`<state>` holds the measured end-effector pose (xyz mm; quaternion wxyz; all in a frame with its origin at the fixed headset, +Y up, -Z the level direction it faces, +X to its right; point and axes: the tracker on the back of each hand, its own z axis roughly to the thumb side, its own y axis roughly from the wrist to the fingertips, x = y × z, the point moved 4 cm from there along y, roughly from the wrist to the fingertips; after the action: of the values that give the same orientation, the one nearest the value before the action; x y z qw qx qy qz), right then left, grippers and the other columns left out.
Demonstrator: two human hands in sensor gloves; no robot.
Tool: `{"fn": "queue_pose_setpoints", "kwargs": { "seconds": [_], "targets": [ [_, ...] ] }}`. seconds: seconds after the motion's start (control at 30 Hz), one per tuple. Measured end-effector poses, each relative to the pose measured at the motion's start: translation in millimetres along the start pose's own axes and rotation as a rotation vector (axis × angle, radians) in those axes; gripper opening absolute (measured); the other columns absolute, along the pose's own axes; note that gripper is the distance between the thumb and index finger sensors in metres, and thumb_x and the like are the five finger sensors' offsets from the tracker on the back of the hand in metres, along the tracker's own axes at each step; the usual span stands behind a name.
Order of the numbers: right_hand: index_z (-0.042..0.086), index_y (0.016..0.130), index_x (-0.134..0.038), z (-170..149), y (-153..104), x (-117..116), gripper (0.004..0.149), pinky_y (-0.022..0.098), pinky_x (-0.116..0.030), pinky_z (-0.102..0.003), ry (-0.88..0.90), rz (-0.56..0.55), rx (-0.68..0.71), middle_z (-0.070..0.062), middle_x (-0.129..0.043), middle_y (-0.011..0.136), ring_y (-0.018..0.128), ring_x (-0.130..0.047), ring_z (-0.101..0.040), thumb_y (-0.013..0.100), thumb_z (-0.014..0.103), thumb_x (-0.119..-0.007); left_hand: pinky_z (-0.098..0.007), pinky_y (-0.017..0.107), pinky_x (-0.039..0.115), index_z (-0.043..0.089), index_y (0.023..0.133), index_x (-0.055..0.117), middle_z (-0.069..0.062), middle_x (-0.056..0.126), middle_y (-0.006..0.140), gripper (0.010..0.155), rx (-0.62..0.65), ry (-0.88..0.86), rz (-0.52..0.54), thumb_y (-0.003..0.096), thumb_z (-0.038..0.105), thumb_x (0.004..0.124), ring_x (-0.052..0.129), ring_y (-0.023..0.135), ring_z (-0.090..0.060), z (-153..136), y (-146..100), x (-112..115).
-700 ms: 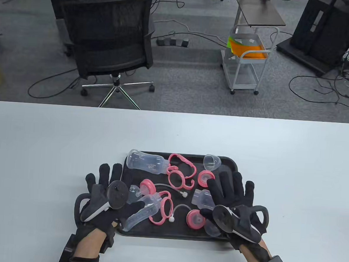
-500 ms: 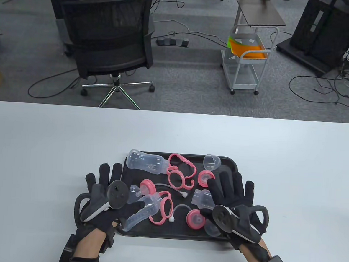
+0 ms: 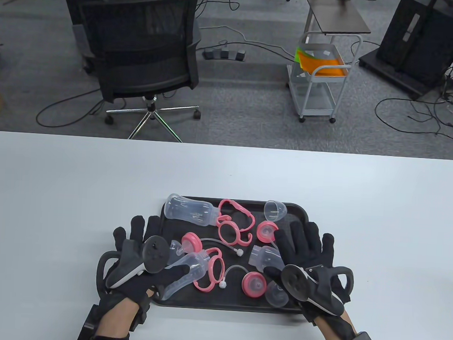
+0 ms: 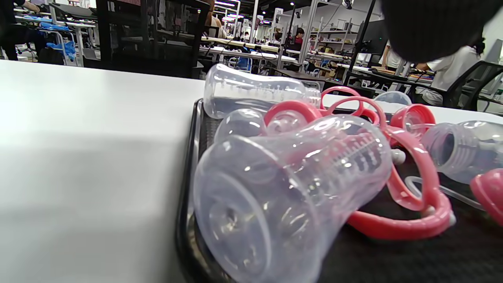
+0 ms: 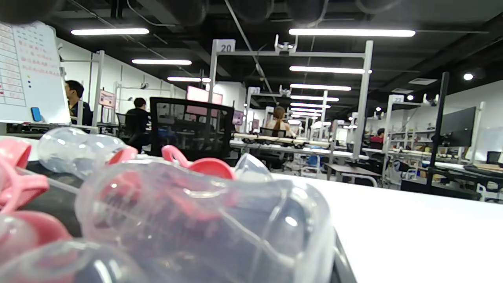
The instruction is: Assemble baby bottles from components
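Note:
A black tray (image 3: 304,213) holds the loose parts. One clear bottle (image 3: 189,210) lies at its far left, a second (image 3: 183,277) at the near left and a third (image 3: 263,256) right of centre. Pink handle rings (image 3: 232,224), pink collars with nipples (image 3: 254,284), thin straws (image 3: 232,270) and clear caps (image 3: 275,210) lie between them. My left hand (image 3: 168,247) is spread at the tray's left edge, its thumb on the near-left bottle, which fills the left wrist view (image 4: 283,196). My right hand (image 3: 274,253) is spread flat over the third bottle, seen close in the right wrist view (image 5: 204,220).
The white table (image 3: 56,190) runs wide to both sides of the tray and beyond it. A black office chair (image 3: 141,57) and a small trolley (image 3: 320,79) stand on the floor past the far edge. A second clear cap (image 3: 277,295) lies by my right thumb.
Both hands have shifted slightly to the right. The right hand has uncovered more of the clear cap near its thumb. The parts on the tray have not moved.

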<state>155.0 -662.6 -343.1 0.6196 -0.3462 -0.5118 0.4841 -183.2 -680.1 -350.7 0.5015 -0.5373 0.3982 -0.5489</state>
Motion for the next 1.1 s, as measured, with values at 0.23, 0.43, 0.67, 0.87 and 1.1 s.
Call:
{"fn": "queue_pose_setpoints", "kwargs": {
  "seconds": [0.23, 0.43, 0.67, 0.87, 1.1],
  "targets": [
    [0.030, 0.110, -0.042, -6.5, 0.7, -5.3, 0.086, 0.074, -0.041, -0.076, 0.014, 0.022, -0.020, -0.012, -0.034, 0.117, 0.107, -0.040, -0.049, 0.036, 0.070, -0.063, -0.073, 0.078, 0.035, 0.022, 0.116, 0.030, -0.010, 0.042, 0.122, 0.114, 0.031, 0.084, -0.048, 0.0371, 0.085, 0.083, 0.044, 0.113, -0.046, 17.3, -2.9, 2.7],
    [0.030, 0.110, -0.042, -11.0, 0.5, -2.9, 0.086, 0.074, -0.041, -0.076, 0.026, 0.010, -0.037, -0.011, -0.035, 0.117, 0.107, -0.040, -0.050, 0.036, 0.070, -0.063, -0.074, 0.078, 0.042, 0.017, 0.115, 0.035, -0.014, 0.050, 0.118, 0.112, 0.066, 0.077, -0.182, 0.0388, 0.077, 0.091, 0.057, 0.109, -0.048, 28.0, 6.0, 25.5],
    [0.030, 0.110, -0.043, -16.5, 0.5, -5.0, 0.086, 0.074, -0.041, -0.076, 0.032, 0.024, -0.052, -0.012, -0.036, 0.117, 0.107, -0.040, -0.050, 0.036, 0.070, -0.063, -0.072, 0.076, 0.052, 0.014, 0.114, 0.039, -0.015, 0.058, 0.113, 0.110, 0.039, 0.151, -0.203, 0.0389, 0.072, 0.094, 0.073, 0.101, -0.048, 37.7, 11.2, 37.9],
    [0.030, 0.110, -0.043, -17.5, 0.6, -6.7, 0.086, 0.074, -0.041, -0.077, 0.027, 0.036, -0.053, -0.012, -0.036, 0.117, 0.107, -0.040, -0.050, 0.036, 0.070, -0.063, -0.071, 0.075, 0.057, 0.012, 0.112, 0.040, -0.016, 0.060, 0.110, 0.108, -0.012, 0.233, -0.203, 0.0393, 0.070, 0.095, 0.078, 0.097, -0.047, 46.8, 14.1, 46.5],
    [0.030, 0.110, -0.043, -18.2, 1.3, -6.6, 0.086, 0.074, -0.040, -0.077, 0.028, 0.040, -0.061, -0.012, -0.037, 0.117, 0.107, -0.040, -0.050, 0.036, 0.070, -0.063, -0.070, 0.074, 0.059, 0.009, 0.112, 0.040, -0.018, 0.061, 0.109, 0.109, -0.035, 0.272, -0.224, 0.0393, 0.068, 0.095, 0.079, 0.096, -0.047, 45.7, 19.2, 55.9]
  ]
}}
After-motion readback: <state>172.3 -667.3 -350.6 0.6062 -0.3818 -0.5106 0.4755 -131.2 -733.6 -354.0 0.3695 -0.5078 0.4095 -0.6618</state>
